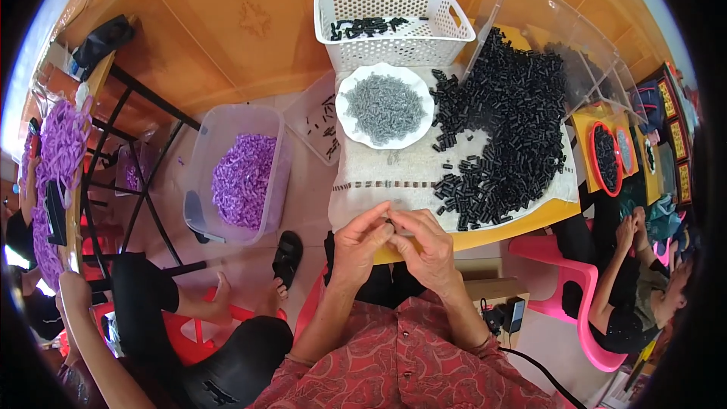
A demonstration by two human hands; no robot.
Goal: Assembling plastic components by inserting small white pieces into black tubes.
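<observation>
Just over the near edge of the table, my left hand (362,241) and my right hand (425,248) meet at the fingertips. Both are closed in a pinch around something small and partly dark, mostly hidden by the fingers. Beyond them a pale cloth (371,201) covers the tabletop. On it stands a white scalloped dish (347,127) filled with small grey-clear pieces (385,104). To the right spreads a big heap of short black tubes (515,129), some spilling toward my right hand.
Behind the dish sits a white perforated basket (394,51) with some black pieces inside. A clear bin (522,0) lies tipped behind the heap. On the floor at left, a clear tub (198,208) holds purple pieces (244,182). People sit on both sides, one by a pink chair (583,288).
</observation>
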